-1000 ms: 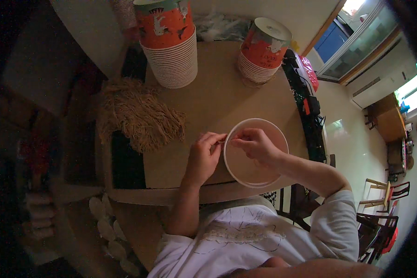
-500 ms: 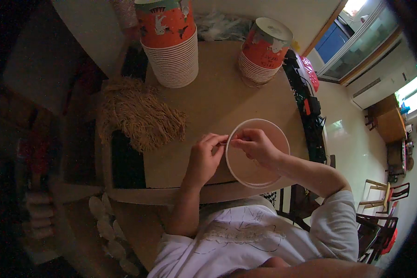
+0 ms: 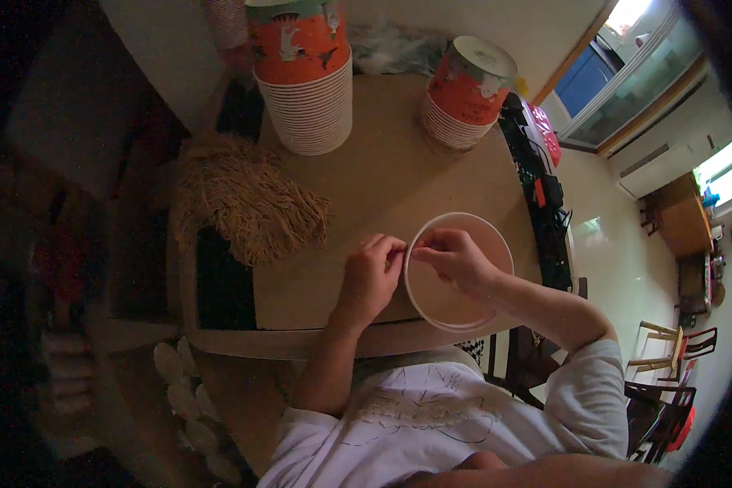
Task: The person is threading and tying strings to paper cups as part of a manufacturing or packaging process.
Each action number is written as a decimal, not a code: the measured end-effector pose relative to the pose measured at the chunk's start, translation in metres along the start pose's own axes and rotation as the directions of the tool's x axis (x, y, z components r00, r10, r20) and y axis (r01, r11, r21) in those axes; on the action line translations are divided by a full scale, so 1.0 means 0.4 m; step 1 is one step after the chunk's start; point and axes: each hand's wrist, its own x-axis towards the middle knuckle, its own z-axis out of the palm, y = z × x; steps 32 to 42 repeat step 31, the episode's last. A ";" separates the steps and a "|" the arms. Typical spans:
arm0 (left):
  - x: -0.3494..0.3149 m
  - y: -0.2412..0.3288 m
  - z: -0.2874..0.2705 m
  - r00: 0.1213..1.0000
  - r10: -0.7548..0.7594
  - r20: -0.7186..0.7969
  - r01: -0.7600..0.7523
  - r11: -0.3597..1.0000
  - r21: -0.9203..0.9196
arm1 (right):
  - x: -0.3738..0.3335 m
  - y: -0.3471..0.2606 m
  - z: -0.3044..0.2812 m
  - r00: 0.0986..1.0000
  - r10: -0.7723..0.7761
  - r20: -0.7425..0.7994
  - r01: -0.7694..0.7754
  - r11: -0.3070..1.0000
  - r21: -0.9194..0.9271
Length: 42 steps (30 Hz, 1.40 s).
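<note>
A paper bucket [image 3: 441, 305] with a white rim sits near the table's front edge, its open mouth facing me. My right hand [image 3: 461, 262] reaches into it, fingers pinched together against the inside of the left wall. Just outside that same wall, my left hand [image 3: 371, 281] has its fingertips closed at the rim. Whatever lies between the fingers of either hand is too small to make out. Left of my hands lies a bundle of tan string [image 3: 248, 199].
A tall stack of orange and white paper buckets [image 3: 307, 102] stands at the back left, with a shorter upside-down stack [image 3: 468, 93] at the back right. A power strip with cables [image 3: 547, 191] runs along the right edge of the brown tabletop [image 3: 366, 183].
My left fingers have drawn closer together at the rim. The right hand stays pinched inside the bucket. Bucket and hands sit slightly further right in the picture.
</note>
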 end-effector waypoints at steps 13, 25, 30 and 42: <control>-0.009 -0.034 -0.008 0.988 -0.151 0.029 0.153 0.948 -0.279 | -0.017 0.013 -0.029 0.998 0.010 0.058 -0.011 0.999 0.030; 0.007 -0.016 -0.025 0.994 -0.057 0.090 0.064 0.996 -0.068 | -0.002 0.035 -0.039 0.992 -0.022 0.121 0.017 0.999 0.047; 0.012 -0.022 -0.026 0.968 -0.199 0.155 0.225 0.959 -0.172 | -0.033 -0.030 -0.021 1.000 -0.012 0.000 0.012 0.999 -0.050; 0.013 -0.028 -0.022 0.958 -0.224 0.180 0.263 0.936 -0.235 | -0.026 -0.020 -0.044 0.997 -0.041 0.061 0.042 0.999 -0.013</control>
